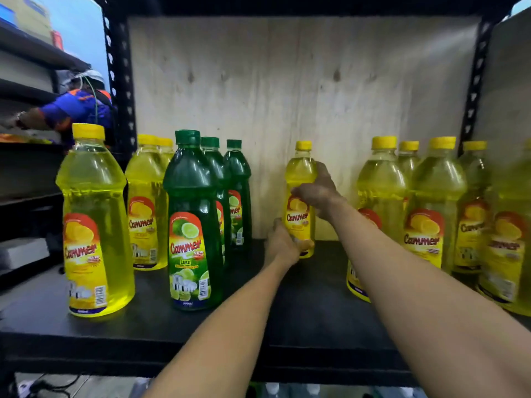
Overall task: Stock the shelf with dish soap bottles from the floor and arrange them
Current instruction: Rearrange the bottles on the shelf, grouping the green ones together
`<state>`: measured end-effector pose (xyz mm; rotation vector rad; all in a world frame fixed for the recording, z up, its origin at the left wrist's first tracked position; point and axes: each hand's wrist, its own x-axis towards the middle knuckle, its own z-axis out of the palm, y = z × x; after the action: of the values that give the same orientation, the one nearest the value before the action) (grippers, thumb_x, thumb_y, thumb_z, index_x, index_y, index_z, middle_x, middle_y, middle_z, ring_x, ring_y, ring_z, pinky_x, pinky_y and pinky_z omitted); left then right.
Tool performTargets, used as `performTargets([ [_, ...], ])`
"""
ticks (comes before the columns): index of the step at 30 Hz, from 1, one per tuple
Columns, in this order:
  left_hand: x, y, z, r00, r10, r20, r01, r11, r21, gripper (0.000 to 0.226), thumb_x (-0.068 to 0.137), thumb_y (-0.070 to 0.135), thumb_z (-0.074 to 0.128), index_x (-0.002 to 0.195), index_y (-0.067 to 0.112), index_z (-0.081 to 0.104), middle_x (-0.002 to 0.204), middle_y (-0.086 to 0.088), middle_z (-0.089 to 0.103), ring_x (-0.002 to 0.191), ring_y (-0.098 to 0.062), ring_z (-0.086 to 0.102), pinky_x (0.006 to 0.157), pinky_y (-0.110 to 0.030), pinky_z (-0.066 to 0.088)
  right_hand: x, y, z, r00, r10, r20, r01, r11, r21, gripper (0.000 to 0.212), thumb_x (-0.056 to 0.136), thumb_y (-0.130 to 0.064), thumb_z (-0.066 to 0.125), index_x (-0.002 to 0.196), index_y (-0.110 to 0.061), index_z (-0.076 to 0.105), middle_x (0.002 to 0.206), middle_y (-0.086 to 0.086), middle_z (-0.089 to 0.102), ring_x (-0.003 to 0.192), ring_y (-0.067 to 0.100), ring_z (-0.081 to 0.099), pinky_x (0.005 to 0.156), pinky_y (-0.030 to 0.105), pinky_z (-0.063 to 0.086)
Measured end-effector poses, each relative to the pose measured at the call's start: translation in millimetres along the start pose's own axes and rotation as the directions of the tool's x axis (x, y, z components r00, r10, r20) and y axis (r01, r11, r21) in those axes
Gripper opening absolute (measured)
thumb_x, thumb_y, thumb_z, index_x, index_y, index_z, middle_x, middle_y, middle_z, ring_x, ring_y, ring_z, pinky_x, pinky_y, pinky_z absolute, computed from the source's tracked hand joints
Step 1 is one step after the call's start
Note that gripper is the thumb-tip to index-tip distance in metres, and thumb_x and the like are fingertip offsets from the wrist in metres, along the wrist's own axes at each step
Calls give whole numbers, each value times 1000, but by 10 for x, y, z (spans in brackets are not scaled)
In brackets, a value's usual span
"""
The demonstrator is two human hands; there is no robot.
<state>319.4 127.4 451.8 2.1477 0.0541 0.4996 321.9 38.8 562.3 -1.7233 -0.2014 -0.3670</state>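
Observation:
Both my arms reach deep into a black shelf [201, 334]. A yellow dish soap bottle [300, 179] stands upright at the back by the wooden panel. My right hand [319, 191] wraps its shoulder from the right, and my left hand [280, 244] grips its base from the left. Three green lime bottles [194, 225] stand in a row front to back, left of centre. Yellow bottles stand at the left [94, 225] and behind it [145, 202]. Several more yellow bottles [431, 202] crowd the right side.
Black perforated uprights [120, 81] frame the shelf bay, and a pale wooden back panel [301, 81] closes it. Another person in a blue top [77, 107] works at the neighbouring shelving to the left. Bare shelf surface lies between the green row and the right group.

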Motion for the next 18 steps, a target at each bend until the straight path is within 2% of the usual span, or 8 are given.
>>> performTargets([
  [4,166,-8,107,997,-29,-66,31,999,37,79,76,33,87,136,11,40,135,-14,53,126,-33,52,103,-44,44,225,117,67,998,-2,67,-6,993,116,80,80,9,65,143,-32,38,108,7,65,97,27,68,81,47,61],
  [8,174,19,138,995,-38,-94,45,997,68,85,76,32,87,139,8,34,140,-17,47,130,-35,48,104,-43,43,275,191,52,996,-6,95,-9,987,161,84,82,9,63,147,-35,33,112,9,66,86,22,67,71,39,61],
  [10,130,51,109,996,-46,-75,50,997,61,88,76,31,87,141,7,32,143,-17,45,133,-35,46,107,-43,41,233,181,53,997,1,82,-14,988,156,86,84,9,61,151,-35,28,122,13,64,92,25,67,76,42,61],
  [11,90,72,88,997,-60,-45,63,996,66,91,76,30,87,144,6,30,145,-17,44,134,-35,45,109,-43,40,174,155,61,998,18,66,-25,993,119,89,86,7,61,155,-34,22,130,14,61,100,28,66,84,45,60],
  [13,-46,126,51,994,-105,32,102,992,79,103,76,26,87,152,6,22,150,-16,39,138,-36,42,112,-43,39,-15,61,82,999,54,-6,-54,998,-34,94,89,1,63,160,-30,9,142,14,54,121,35,60,97,49,55],
  [14,-137,150,37,992,-117,52,111,989,100,105,77,24,86,154,6,17,152,-16,36,139,-36,42,112,-43,38,-149,10,88,998,55,-38,-59,992,-108,93,89,-2,64,161,-27,10,143,14,53,125,35,57,98,47,54],
  [16,-347,244,-23,1000,-6,8,5,983,182,90,82,19,75,153,5,21,149,-19,37,137,-38,43,112,-43,38,-485,-140,7,999,-33,-29,27,981,-194,80,85,-3,67,154,-23,32,129,10,61,118,32,62,91,39,57],
  [18,-561,352,-101,973,219,-74,-199,957,210,66,83,15,64,143,5,39,138,-19,49,129,-37,48,108,-44,40,-863,-294,-180,977,-214,5,208,946,-248,58,80,-3,70,133,-24,62,113,2,71,105,23,69,89,37,59],
])
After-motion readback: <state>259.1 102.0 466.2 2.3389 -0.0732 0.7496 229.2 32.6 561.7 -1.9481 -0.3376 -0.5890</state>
